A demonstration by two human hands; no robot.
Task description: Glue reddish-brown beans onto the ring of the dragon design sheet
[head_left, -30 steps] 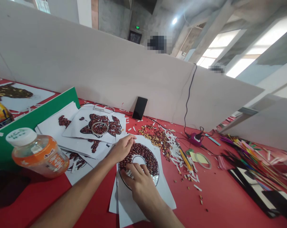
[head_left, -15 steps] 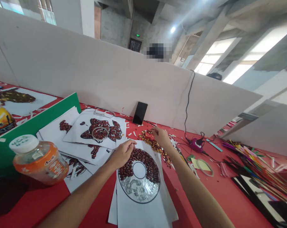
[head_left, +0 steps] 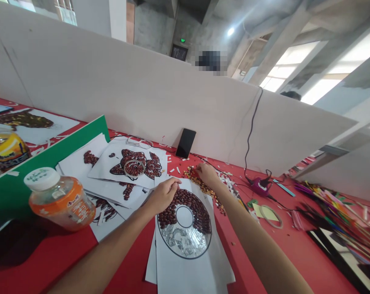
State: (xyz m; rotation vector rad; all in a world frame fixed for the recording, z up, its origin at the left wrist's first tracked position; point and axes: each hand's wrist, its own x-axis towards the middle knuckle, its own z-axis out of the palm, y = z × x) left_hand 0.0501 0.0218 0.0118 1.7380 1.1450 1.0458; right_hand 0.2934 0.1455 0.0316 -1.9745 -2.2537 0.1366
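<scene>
A white sheet [head_left: 188, 261] with a printed ring lies on the red table in front of me. Dark red beans [head_left: 191, 204] cover the ring's upper half; the lower half [head_left: 180, 241] shows a grey pattern. My left hand [head_left: 163, 194] rests on the sheet's upper left edge, fingers curled together at the beans. My right hand [head_left: 207, 173] reaches to the loose pile of beans [head_left: 208, 190] beyond the sheet, fingertips pinched down into it. What they hold is too small to see.
More bean pictures on white sheets [head_left: 126, 163] lie at the left, beside a green board [head_left: 50, 151] and an orange bottle [head_left: 61, 200]. A black phone [head_left: 185, 143] leans on the partition. A tape ring [head_left: 270, 214], cable, plug and coloured sticks [head_left: 332, 204] lie at the right.
My right hand left the lower part of the ring and reached forward to the loose bean pile. The left hand has stayed on the sheet's edge.
</scene>
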